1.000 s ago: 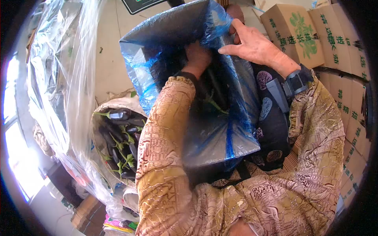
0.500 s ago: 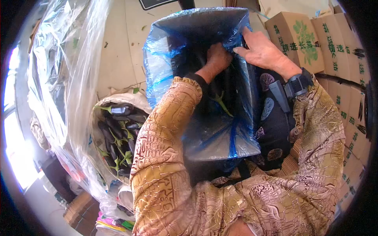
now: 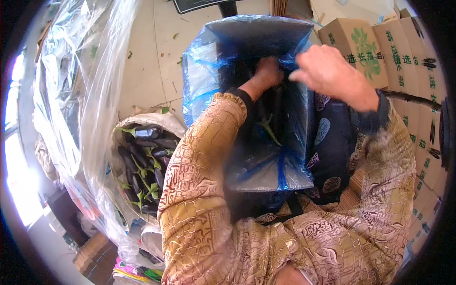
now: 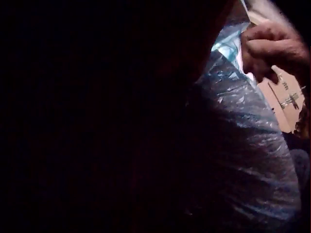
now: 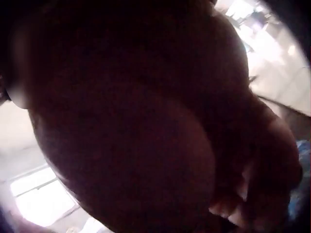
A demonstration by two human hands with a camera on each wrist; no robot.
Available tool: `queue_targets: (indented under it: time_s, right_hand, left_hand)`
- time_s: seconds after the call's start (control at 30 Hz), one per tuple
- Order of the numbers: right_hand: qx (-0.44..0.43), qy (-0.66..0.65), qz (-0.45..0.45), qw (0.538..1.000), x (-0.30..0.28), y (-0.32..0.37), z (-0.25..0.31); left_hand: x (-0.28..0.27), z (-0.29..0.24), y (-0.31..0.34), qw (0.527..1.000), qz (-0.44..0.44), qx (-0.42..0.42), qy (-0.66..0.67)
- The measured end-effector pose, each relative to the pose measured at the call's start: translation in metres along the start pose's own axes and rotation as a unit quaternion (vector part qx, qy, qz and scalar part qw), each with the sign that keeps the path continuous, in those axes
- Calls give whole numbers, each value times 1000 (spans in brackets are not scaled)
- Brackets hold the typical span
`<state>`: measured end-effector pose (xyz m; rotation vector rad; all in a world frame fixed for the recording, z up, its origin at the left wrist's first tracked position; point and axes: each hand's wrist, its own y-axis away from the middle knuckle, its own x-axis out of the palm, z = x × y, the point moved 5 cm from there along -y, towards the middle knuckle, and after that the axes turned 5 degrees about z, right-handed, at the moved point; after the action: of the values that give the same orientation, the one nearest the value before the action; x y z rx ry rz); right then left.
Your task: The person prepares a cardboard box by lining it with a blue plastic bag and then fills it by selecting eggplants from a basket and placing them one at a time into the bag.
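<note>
A carton lined with blue plastic film (image 3: 202,80) stands in front of me in the head view. My left hand (image 3: 270,72) reaches inside it, at the far end of the dark eggplants. One eggplant (image 3: 276,102) lies lengthwise there, its green stem toward me. Shadow hides the left fingertips, so I cannot tell whether they grip an eggplant. Over the carton's right rim is my right hand (image 3: 330,71), blurred, thumb toward the opening. The left wrist view catches this right hand (image 4: 272,48) with curled fingers close to the film; nothing shows in its grasp.
A pale sack (image 3: 161,121) of eggplants (image 3: 147,133) stands left of the carton. Clear plastic sheeting (image 3: 102,95) hangs farther left. Printed cardboard boxes (image 3: 354,35) are stacked along the right. Leaf scraps lie on the tiled floor (image 3: 142,80).
My right hand has come off the carton's rim, its fingers going from extended to curled. The left hand has shifted right inside, and the carton's left film wall also sits farther right.
</note>
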<state>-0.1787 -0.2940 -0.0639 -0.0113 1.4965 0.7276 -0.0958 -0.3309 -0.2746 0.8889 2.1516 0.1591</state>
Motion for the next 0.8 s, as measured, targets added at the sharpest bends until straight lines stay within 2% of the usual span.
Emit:
queue_targets:
  time_s: [0.03, 0.1, 0.13, 0.17, 0.2, 0.27, 0.3, 0.37, 0.4, 0.47, 0.53, 0.57, 0.6, 0.63, 0.67, 0.7, 0.73, 0.8]
  right_hand:
    - [-47, 23, 38, 998, -2, 3, 23]
    - [-136, 48, 169, 975, 8, 16, 67]
    - [-180, 21, 169, 969, 25, 22, 81]
    - [-335, -53, -26, 940, 28, 42, 85]
    - [-343, -46, 40, 937, 51, 37, 89]
    - [-335, -2, 48, 941, 80, 23, 100]
    - [-336, 2, 54, 940, 88, 16, 107]
    - [-304, 183, 102, 929, 110, -2, 113]
    - [-302, 190, 105, 928, 128, -14, 108]
    - [-283, 270, -28, 920, 155, -40, 97]
    - [-220, 255, 116, 935, 148, -61, 96]
    - [-221, 166, -38, 960, 178, -69, 77]
    - [-223, 162, -33, 961, 174, -68, 79]
    - [-265, 209, -84, 938, 159, -62, 83]
    - [-286, 233, -108, 923, 145, -61, 85]
    - [-305, 258, -134, 907, 134, -59, 86]
    - [-251, 120, 10, 960, 134, -69, 80]
    - [-184, -23, 152, 971, 160, -77, 61]
  left_hand:
    - [-3, -3, -5, 1000, -1, 3, 4]
    - [-1, -18, -15, 994, 38, 71, -73]
    - [-4, -20, -18, 983, 76, 38, -160]
    - [-12, -22, -18, 989, 84, 15, -121]
    - [-17, -24, -14, 991, 67, 43, -104]
    - [-26, -25, -10, 993, 46, 73, -82]
    - [-27, -25, -9, 993, 74, 63, -72]
    - [-27, -23, -10, 992, 100, 56, -59]
    - [-25, -24, -16, 987, 113, 58, -98]
    - [-20, -21, -27, 982, 118, 58, -132]
    - [-13, -17, -30, 978, 123, 118, -119]
    - [-11, -14, -33, 979, 124, 113, -114]
    - [-9, -14, -34, 976, 152, 108, -113]
    - [-4, -15, -37, 972, 179, 106, -114]
    - [-1, -16, -38, 984, 145, 93, -42]
    - [0, -16, -39, 984, 145, 95, -40]
    - [2, -16, -40, 981, 153, 100, -68]
    - [6, -14, -41, 976, 160, 107, -98]
